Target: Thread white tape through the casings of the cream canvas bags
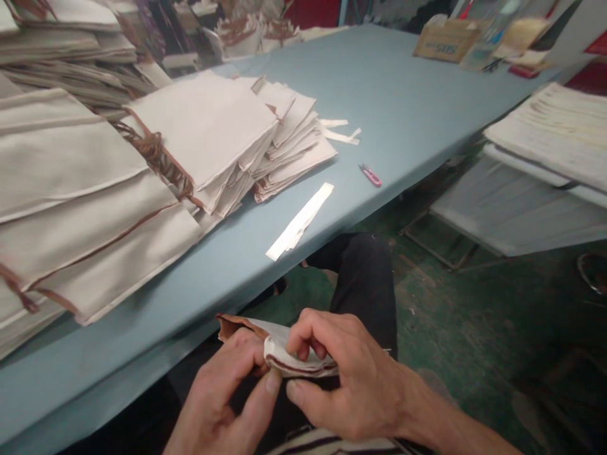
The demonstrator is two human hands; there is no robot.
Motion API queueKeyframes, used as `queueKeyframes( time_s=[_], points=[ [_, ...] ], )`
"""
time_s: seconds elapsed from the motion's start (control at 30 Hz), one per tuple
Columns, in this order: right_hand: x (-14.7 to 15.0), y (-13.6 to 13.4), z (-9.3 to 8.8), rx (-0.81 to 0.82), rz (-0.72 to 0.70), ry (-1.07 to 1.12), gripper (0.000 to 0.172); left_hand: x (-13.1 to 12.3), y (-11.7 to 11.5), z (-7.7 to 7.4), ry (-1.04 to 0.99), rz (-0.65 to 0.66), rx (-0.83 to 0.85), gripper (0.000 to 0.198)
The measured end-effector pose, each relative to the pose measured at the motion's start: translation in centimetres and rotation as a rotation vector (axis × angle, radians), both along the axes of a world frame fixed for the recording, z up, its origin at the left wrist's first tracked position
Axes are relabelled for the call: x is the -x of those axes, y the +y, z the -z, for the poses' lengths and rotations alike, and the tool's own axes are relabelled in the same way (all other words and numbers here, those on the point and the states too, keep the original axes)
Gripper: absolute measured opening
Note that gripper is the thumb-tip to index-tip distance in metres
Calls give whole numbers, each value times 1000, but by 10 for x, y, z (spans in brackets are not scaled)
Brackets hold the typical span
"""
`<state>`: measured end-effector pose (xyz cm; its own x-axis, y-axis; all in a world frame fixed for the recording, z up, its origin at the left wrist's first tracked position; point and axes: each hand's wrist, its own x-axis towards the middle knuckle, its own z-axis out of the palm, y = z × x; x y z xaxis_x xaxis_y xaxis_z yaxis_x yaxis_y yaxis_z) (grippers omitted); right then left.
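Both of my hands work over my lap, below the table's front edge. My left hand (222, 398) pinches a small folded piece of cream cloth with a brown edge (284, 360) between thumb and fingers. My right hand (346, 373) curls over the same cloth piece from the right, fingers closed on its folded edge. A brown tab of the cloth sticks out to the left above my left fingers.
The blue-grey table (389, 95) bears stacks of cream drawstring bags with brown cords (156, 145), a pile of cut cloth pieces (294, 145), a loose white strip (301, 221) and a small pink cutter (370, 175). A cardboard box (446, 39) sits at the far edge. A rack with cloth (550, 133) stands on the right.
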<state>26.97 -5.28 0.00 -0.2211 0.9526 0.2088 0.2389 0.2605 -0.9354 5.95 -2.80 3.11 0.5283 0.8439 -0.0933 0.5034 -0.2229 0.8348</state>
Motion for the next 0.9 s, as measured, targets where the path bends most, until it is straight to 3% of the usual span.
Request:
queueKeyframes(
  time_s=[0.2,0.3,0.43,0.57,0.7,0.83,0.9],
  points=[
    [-7,-4,-15,360,-102,173,20,-5,-10,-8,-16,76,-70,22],
    [-9,-6,-12,510,-221,312,35,-2,-17,-10,-27,94,-61,24],
    [-8,-9,-3,619,-305,417,55,1,-24,-9,-44,61,-17,26],
    [-4,-9,-1,672,-361,477,62,4,-28,-9,-59,-11,28,23],
    [0,-7,-4,610,-294,369,48,8,-27,-9,-75,-18,72,30],
    [6,-5,-4,288,-123,98,18,7,-20,-5,-73,-78,76,32],
    [6,-2,-3,113,-34,-5,13,4,-13,-1,-78,-94,57,31]
  ],
)
